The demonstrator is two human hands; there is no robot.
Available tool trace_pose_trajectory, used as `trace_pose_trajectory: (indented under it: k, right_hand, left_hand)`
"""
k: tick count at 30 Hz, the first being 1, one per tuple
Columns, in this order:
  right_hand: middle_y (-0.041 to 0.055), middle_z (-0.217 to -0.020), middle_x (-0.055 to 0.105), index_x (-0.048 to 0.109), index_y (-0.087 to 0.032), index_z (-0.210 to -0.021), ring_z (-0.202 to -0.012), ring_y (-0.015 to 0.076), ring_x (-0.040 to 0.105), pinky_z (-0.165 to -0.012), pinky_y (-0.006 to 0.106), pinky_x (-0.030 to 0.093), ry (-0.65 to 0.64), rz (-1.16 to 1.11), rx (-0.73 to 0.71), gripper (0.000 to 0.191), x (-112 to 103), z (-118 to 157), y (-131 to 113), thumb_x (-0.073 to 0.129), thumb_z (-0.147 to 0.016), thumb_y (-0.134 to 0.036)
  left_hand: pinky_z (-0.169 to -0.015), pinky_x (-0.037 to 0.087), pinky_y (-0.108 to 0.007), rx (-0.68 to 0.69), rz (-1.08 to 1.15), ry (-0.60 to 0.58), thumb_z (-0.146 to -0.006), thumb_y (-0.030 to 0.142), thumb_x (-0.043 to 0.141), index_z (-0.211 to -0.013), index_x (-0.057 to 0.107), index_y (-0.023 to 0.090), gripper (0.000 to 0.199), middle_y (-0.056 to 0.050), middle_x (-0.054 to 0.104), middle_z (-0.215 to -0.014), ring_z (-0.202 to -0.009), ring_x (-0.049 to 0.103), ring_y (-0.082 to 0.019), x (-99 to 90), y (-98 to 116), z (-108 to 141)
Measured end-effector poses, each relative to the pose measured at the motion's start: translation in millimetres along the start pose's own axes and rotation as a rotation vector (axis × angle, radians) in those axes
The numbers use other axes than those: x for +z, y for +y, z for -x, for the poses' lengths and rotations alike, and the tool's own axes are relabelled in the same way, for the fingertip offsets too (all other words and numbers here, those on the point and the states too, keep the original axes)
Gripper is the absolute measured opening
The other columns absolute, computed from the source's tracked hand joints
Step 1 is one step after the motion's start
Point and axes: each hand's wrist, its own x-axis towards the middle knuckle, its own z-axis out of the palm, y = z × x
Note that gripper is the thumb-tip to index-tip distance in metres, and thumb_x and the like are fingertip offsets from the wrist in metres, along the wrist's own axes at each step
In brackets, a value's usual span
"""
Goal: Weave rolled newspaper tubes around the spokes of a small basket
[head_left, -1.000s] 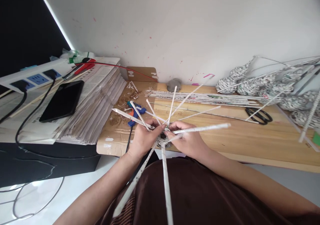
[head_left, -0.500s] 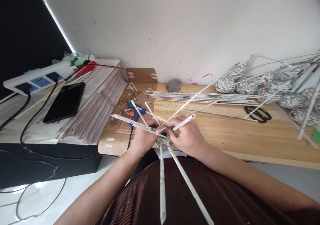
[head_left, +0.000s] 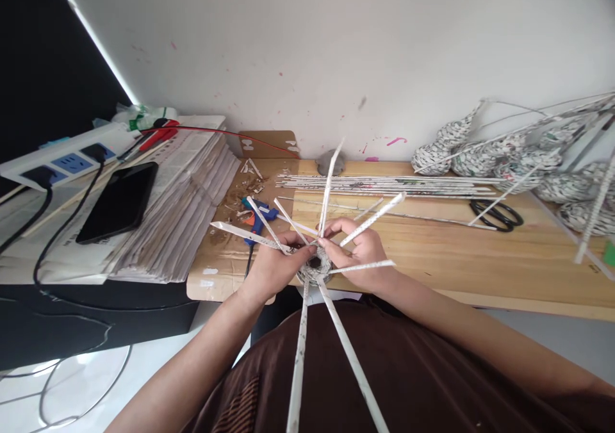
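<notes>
1. While both forearms reach in over the person's lap, the left hand (head_left: 276,269) grips the left side of a small woven paper base (head_left: 325,268), its thumb pressed on top and its fingers curled beneath.
2. The right hand (head_left: 362,260) pinches at the far right edge of the base, thumb and forefinger nearly meeting around the foot of a raised paper strip (head_left: 328,189).
3. The base sits between the two hands at the near edge of the table (head_left: 432,253), a dark round opening in its middle; rolled-paper spokes (head_left: 298,356) radiate from it, two of them pointing down over the brown garment (head_left: 408,369).
4. Beyond the hands, a row of thin paper rods (head_left: 384,185) lies along the table, with black-handled scissors (head_left: 500,216) near its right end and woven paper gourd shapes (head_left: 430,159) against the wall.
5. To the left, a blue glue gun (head_left: 258,227) lies on flattened cardboard (head_left: 228,260), beside a tall newspaper stack (head_left: 180,228) bearing a black smartphone (head_left: 118,204) and a white power strip (head_left: 103,139).
</notes>
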Motion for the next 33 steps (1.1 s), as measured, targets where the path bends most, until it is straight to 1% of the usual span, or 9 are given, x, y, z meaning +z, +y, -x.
trace_pose_trajectory:
  k: [3,5,9,13,18,24,27,30,33]
  right_hand:
    - [0.0032,-0.09,0.073,0.062,-0.023,-0.092,-0.085,0.0195,0.07,-0.079,0.032,0.053,0.028,-0.207,0.12,0.009,2,0,-1,0.068,-0.089,-0.029]
    - [0.0036,-0.089,0.073,0.06,-0.023,-0.092,-0.082,0.0193,0.07,-0.075,0.032,0.053,0.016,-0.313,0.178,0.015,3,-1,-2,0.07,-0.089,-0.033]
    - [0.0044,-0.084,0.073,0.06,-0.021,-0.091,-0.078,0.0189,0.069,-0.074,0.033,0.054,-0.011,-0.395,0.212,0.019,0,-4,0,0.067,-0.092,-0.039]
    - [0.0042,-0.085,0.072,0.061,-0.021,-0.093,-0.078,0.0184,0.069,-0.072,0.031,0.053,-0.005,-0.302,0.193,0.013,-3,-6,4,0.065,-0.092,-0.034]
    - [0.0034,-0.082,0.073,0.066,-0.021,-0.092,-0.075,0.0183,0.068,-0.067,0.029,0.052,0.018,-0.153,0.216,0.011,-3,-5,3,0.069,-0.086,-0.029]
    - [0.0012,-0.074,0.073,0.068,-0.02,-0.087,-0.067,0.016,0.068,-0.062,0.027,0.053,0.109,-0.072,0.126,0.008,0,-2,-1,0.07,-0.084,-0.027]
    - [0.0012,-0.076,0.074,0.068,-0.02,-0.088,-0.068,0.0162,0.07,-0.063,0.026,0.054,0.117,-0.074,0.107,0.008,3,0,1,0.07,-0.084,-0.026]
    - [0.0008,-0.079,0.073,0.066,-0.021,-0.092,-0.071,0.0167,0.071,-0.064,0.027,0.055,0.125,-0.107,0.122,0.009,3,2,1,0.069,-0.084,-0.023]
    - [0.0023,-0.088,0.073,0.066,-0.021,-0.095,-0.083,0.0183,0.071,-0.077,0.03,0.056,0.108,-0.079,0.072,0.011,-1,7,-4,0.065,-0.084,-0.017]
  left_hand:
    - [-0.07,0.055,-0.031,-0.009,0.006,0.006,-0.079,0.033,0.074,-0.084,0.078,0.017,0.017,-0.006,0.079,-0.081,-0.072,0.071,-0.02,0.3,-2,0]
    - [-0.071,0.055,-0.031,-0.016,0.004,0.008,-0.078,0.033,0.074,-0.085,0.078,0.017,0.018,-0.007,0.079,-0.081,-0.073,0.071,-0.02,0.5,-3,0]
    - [-0.075,0.056,-0.033,-0.017,-0.015,0.007,-0.078,0.033,0.074,-0.087,0.078,0.017,0.018,-0.007,0.079,-0.084,-0.076,0.072,-0.021,0.9,-1,1]
    - [-0.073,0.056,-0.032,0.042,-0.064,0.015,-0.08,0.029,0.073,-0.086,0.079,0.018,0.013,-0.005,0.08,-0.083,-0.076,0.073,-0.021,1.1,2,2]
    - [-0.076,0.056,-0.031,0.127,-0.103,0.036,-0.082,0.025,0.072,-0.087,0.079,0.02,0.01,-0.003,0.08,-0.086,-0.08,0.073,-0.02,1.7,0,4]
    - [-0.072,0.055,-0.03,0.073,-0.096,-0.004,-0.082,0.029,0.073,-0.088,0.079,0.018,0.014,-0.004,0.079,-0.083,-0.077,0.073,-0.02,4.3,4,5]
    - [-0.076,0.055,-0.031,0.109,-0.122,-0.001,-0.083,0.025,0.07,-0.086,0.079,0.019,0.011,-0.004,0.08,-0.084,-0.08,0.073,-0.02,7.2,6,4]
    - [-0.078,0.055,-0.031,0.141,-0.158,0.039,-0.082,0.023,0.069,-0.085,0.078,0.019,0.011,-0.004,0.08,-0.085,-0.081,0.073,-0.02,9.4,6,4]
    - [-0.075,0.055,-0.031,0.132,-0.162,0.068,-0.082,0.024,0.069,-0.085,0.078,0.019,0.011,-0.004,0.079,-0.082,-0.077,0.073,-0.02,10.2,5,4]
